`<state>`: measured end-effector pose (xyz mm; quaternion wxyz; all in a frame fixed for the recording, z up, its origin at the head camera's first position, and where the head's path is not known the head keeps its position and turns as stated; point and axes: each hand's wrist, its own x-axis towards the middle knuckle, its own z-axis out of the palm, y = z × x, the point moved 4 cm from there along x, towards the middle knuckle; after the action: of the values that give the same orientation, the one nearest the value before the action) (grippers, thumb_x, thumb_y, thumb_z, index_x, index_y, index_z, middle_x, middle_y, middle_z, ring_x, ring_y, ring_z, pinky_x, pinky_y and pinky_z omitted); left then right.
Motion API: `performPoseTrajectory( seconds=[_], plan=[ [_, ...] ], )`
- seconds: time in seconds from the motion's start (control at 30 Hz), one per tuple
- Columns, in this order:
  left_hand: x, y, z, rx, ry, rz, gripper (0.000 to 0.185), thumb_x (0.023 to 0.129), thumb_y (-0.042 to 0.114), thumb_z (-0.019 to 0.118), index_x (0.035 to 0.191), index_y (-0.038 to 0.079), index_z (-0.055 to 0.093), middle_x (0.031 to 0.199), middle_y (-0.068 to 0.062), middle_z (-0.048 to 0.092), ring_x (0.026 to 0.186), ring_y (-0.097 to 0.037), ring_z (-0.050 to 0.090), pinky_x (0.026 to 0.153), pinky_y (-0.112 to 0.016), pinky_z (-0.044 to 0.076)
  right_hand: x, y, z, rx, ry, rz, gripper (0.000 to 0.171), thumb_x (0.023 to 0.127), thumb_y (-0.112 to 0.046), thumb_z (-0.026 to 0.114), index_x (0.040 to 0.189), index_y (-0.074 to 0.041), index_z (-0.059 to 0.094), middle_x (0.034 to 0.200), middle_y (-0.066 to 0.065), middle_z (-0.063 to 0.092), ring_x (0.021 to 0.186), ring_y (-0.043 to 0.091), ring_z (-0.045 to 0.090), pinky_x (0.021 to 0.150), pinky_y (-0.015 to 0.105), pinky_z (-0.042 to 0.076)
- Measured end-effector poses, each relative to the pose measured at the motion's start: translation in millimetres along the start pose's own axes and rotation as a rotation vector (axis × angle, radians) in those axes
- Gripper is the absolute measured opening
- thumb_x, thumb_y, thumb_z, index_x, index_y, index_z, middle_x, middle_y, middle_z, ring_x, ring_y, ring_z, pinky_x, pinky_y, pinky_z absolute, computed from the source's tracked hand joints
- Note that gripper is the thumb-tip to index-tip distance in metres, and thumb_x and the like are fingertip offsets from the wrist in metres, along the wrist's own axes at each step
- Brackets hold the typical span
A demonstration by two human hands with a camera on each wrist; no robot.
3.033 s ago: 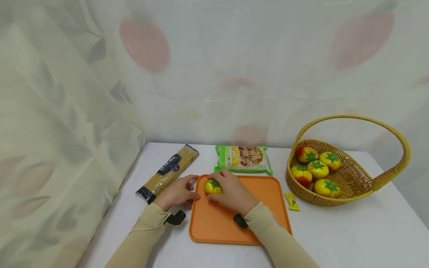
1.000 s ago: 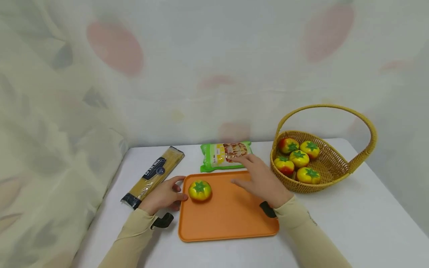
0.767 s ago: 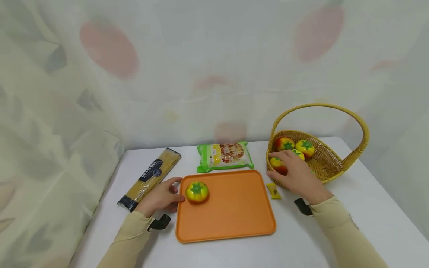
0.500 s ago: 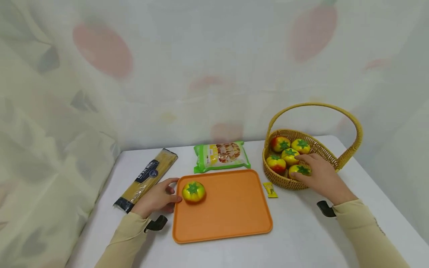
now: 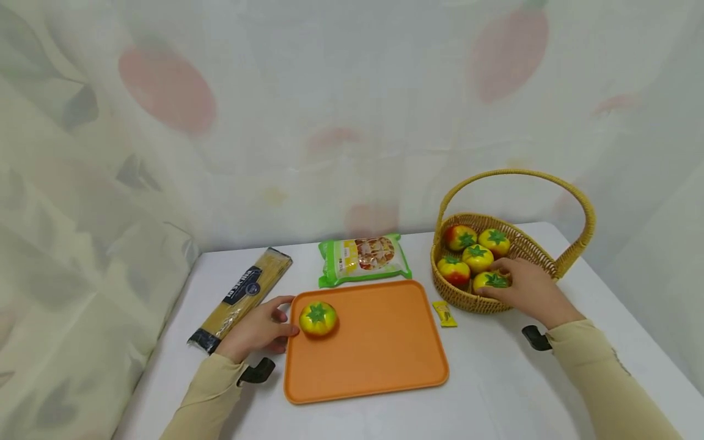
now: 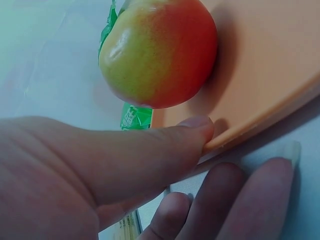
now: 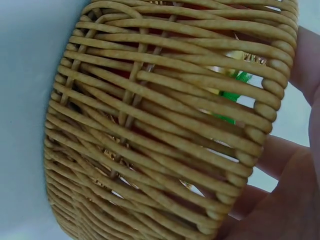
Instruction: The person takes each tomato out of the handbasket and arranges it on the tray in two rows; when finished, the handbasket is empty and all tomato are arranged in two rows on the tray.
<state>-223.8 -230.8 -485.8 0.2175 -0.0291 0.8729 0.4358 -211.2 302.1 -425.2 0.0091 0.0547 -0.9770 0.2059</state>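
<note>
My left hand [image 5: 258, 330] stays at the left edge of the orange tray [image 5: 379, 342]. In the left wrist view its thumb rests on the tray rim, while the other fingers hang loosely outside it. On the tray, close to that thumb, sits a yellow-red toy tomato [image 5: 318, 319] with a green leafy top. My right hand [image 5: 530, 290] reaches over the front of the wicker basket [image 5: 467, 299], thumb and fingers round the front toy tomato [image 5: 489, 280]. The basket's weave hides most of this grip in the right wrist view.
Several more toy tomatoes [image 5: 477, 258] lie in the basket under its tall arched handle [image 5: 590, 214]. A small yellow packet [image 5: 444, 313] lies between tray and basket. Behind the tray is a green food bag [image 5: 364, 260]; a spaghetti pack [image 5: 242, 296] lies at left.
My right hand has let go of the tomato on the tray and moved right to the basket. Its fingers have closed round the front tomato there. The left hand stays at the tray.
</note>
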Motion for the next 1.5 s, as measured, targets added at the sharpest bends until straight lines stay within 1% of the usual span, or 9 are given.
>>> performPoseTrajectory(
  seconds=[0.23,0.43,0.6,0.8,1.0,1.17,1.27,1.4,1.5],
  plan=[
    [0.8,-1.6,-0.3,-0.004,-0.004,0.016,0.074,0.092,0.017,0.087,0.158,0.017,0.052,0.113,-0.013,0.057,0.075,-0.023,0.07,0.07,-0.036,0.066,1,-1,-2,0.003,-0.03,0.015,0.073,0.089,-0.061,0.083,0.13,-0.002,0.07,0.124,0.025,0.074,0.11,0.044,0.069,0.09,0.062,0.057],
    [-0.7,0.6,-0.7,-0.011,-0.011,0.019,0.075,0.092,0.016,0.086,0.159,0.017,0.051,0.113,-0.013,0.057,0.074,-0.023,0.071,0.07,-0.036,0.066,1,2,-3,0.008,-0.042,0.022,0.074,0.09,-0.06,0.083,0.133,-0.001,0.069,0.127,0.026,0.073,0.113,0.046,0.069,0.091,0.063,0.057],
    [-1.8,0.4,-0.4,0.002,-0.016,0.026,0.076,0.092,0.017,0.087,0.159,0.015,0.05,0.113,-0.013,0.057,0.075,-0.022,0.071,0.07,-0.037,0.066,1,4,-10,0.021,-0.021,0.022,0.076,0.09,-0.058,0.084,0.136,0.0,0.068,0.13,0.028,0.071,0.118,0.048,0.066,0.095,0.066,0.055],
    [-1.0,-0.2,-0.4,-0.007,-0.016,0.026,0.074,0.093,0.017,0.086,0.159,0.016,0.051,0.113,-0.014,0.058,0.076,-0.023,0.071,0.07,-0.036,0.066,-1,-2,-26,0.018,0.023,0.009,0.075,0.092,-0.053,0.084,0.141,0.001,0.064,0.141,0.032,0.063,0.131,0.055,0.057,0.105,0.073,0.047],
    [0.2,-1.2,-1.3,-0.004,-0.013,0.029,0.074,0.092,0.018,0.087,0.158,0.017,0.052,0.113,-0.014,0.058,0.075,-0.023,0.071,0.069,-0.036,0.066,-1,-30,-33,0.039,0.076,-0.062,0.076,0.093,-0.049,0.084,0.144,0.003,0.063,0.144,0.033,0.061,0.133,0.053,0.054,0.11,0.071,0.043],
    [-0.8,-1.7,-2.9,-0.006,-0.013,0.028,0.075,0.092,0.017,0.086,0.158,0.016,0.051,0.113,-0.014,0.057,0.074,-0.023,0.071,0.069,-0.036,0.066,2,-65,-27,0.114,0.102,-0.099,0.069,0.094,-0.05,0.083,0.143,-0.005,0.064,0.143,0.025,0.062,0.129,0.044,0.058,0.107,0.065,0.048],
    [-1.5,-0.2,-3.7,-0.008,-0.01,0.03,0.074,0.092,0.016,0.086,0.158,0.016,0.051,0.113,-0.013,0.057,0.074,-0.023,0.07,0.068,-0.036,0.065,6,-86,-17,0.172,0.11,-0.133,0.066,0.095,-0.048,0.083,0.145,-0.01,0.063,0.145,0.02,0.062,0.128,0.04,0.059,0.106,0.062,0.05],
    [-3.9,1.7,-3.2,-0.009,-0.01,0.04,0.073,0.093,0.015,0.085,0.157,0.014,0.051,0.113,-0.014,0.057,0.073,-0.022,0.07,0.068,-0.036,0.065,13,-111,5,0.242,0.1,-0.186,0.064,0.095,-0.048,0.083,0.145,-0.013,0.064,0.147,0.015,0.063,0.132,0.036,0.059,0.109,0.059,0.05],
    [-5.5,2.1,-2.2,-0.01,-0.009,0.044,0.073,0.093,0.015,0.085,0.157,0.014,0.051,0.113,-0.014,0.058,0.073,-0.022,0.07,0.068,-0.036,0.065,18,-128,23,0.272,0.077,-0.19,0.062,0.092,-0.05,0.085,0.142,-0.018,0.066,0.142,0.009,0.065,0.13,0.032,0.06,0.109,0.056,0.051]
  ],
)
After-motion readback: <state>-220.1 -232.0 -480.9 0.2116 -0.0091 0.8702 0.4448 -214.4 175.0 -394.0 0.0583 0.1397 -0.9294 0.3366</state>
